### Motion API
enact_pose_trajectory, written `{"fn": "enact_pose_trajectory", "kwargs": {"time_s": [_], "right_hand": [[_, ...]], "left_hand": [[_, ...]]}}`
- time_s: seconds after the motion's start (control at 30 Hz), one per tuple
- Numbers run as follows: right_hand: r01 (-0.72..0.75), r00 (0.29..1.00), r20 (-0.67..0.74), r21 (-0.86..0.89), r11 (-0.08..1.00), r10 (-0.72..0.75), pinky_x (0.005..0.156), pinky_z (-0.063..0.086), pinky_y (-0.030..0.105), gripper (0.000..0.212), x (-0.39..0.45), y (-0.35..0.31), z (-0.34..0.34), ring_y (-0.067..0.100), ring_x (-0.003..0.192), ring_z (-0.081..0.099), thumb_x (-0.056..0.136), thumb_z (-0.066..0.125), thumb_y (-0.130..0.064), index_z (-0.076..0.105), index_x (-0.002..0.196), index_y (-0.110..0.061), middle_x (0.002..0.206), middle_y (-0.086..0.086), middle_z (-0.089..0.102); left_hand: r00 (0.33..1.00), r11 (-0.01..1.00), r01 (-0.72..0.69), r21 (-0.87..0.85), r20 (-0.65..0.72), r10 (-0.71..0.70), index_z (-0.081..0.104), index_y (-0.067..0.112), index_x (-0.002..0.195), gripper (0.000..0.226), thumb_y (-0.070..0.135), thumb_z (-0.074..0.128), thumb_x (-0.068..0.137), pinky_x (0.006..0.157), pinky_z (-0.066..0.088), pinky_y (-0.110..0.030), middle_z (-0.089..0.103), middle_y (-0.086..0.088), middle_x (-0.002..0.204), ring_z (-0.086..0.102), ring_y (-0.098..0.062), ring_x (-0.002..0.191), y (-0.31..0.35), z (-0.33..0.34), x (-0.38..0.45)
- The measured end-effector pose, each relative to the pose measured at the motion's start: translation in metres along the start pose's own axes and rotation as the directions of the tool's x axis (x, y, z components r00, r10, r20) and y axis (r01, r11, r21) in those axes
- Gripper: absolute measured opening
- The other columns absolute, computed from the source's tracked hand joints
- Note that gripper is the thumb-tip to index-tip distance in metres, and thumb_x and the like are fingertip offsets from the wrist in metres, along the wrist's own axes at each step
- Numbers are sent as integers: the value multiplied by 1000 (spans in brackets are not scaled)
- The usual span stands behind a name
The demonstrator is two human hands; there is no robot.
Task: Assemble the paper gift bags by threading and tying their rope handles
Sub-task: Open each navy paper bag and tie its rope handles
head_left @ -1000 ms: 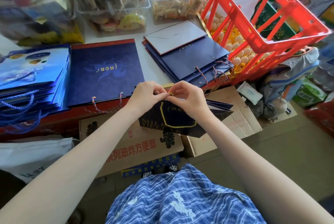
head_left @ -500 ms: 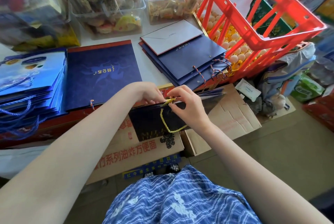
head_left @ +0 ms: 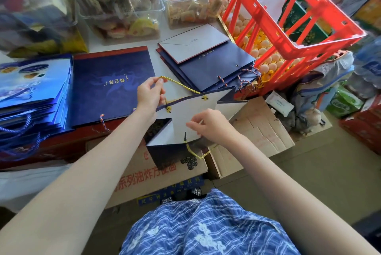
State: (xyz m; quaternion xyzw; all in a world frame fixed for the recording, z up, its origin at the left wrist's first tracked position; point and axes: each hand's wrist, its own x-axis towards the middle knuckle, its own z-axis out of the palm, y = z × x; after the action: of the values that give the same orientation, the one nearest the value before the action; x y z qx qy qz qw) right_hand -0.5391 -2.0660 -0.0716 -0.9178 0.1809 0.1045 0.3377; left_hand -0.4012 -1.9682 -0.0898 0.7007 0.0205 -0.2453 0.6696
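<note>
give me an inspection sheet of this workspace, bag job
surface: white table, mostly covered
job's things: open navy bag held over the boxes; yellow rope through its far edge, a second yellow loop on the near edge; flat navy bags and another pile with handles fitted
clutter: clear snack tubs, light blue bags, red crate over eggs
grippers: left hand pinches the yellow rope; right hand pinches the near edge, what it holds is unclear
cables: nothing seen
surroundings: cardboard boxes on the floor, green packs at right
</note>
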Motion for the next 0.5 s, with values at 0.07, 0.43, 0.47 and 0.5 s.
{"fn": "enact_pose_trajectory", "kwargs": {"time_s": [0.07, 0.43, 0.47, 0.5], "right_hand": [[-15, 993, 115, -5, 1000, 15, 79, 55, 39, 37, 5, -10, -2, 24, 81, 65, 91, 56, -37, 71, 98, -3, 93, 12, 70], [-25, 983, -129, 611, 791, 131, 51, 50, 19, 6, 16, -15, -2, 11, 61, 60, 89, 59, -6, 58, 84, -10, 74, 6, 64], [-10, 980, -140, 673, 739, 141, 53, 51, 18, 4, 17, -16, -4, 12, 62, 61, 89, 59, -4, 58, 87, -7, 76, 9, 64], [4, 978, -149, 715, 699, 147, 56, 53, 18, 1, 17, -17, -5, 13, 64, 62, 89, 60, -3, 59, 89, -3, 78, 11, 64]], "left_hand": [[999, 1000, -17, -25, 37, 18, 58, 18, 81, 23, 12, 45, 98, 38, 29, -13, 40, -1, 62, 30, -2, 37, 1, -2, 0], [943, 769, -329, 548, 144, 300, 63, 15, 97, 13, 23, 57, 90, 66, 50, -28, 60, 0, 86, 57, -11, 69, 19, -19, -26], [955, 762, -295, 577, 165, 245, 66, 12, 86, 17, 25, 57, 91, 60, 46, -26, 61, 1, 72, 54, -10, 60, 20, -20, -33], [973, 765, -219, 605, 192, 127, 67, 11, 75, 28, 28, 54, 93, 52, 42, -22, 59, 3, 59, 51, -8, 51, 20, -20, -40]]}}
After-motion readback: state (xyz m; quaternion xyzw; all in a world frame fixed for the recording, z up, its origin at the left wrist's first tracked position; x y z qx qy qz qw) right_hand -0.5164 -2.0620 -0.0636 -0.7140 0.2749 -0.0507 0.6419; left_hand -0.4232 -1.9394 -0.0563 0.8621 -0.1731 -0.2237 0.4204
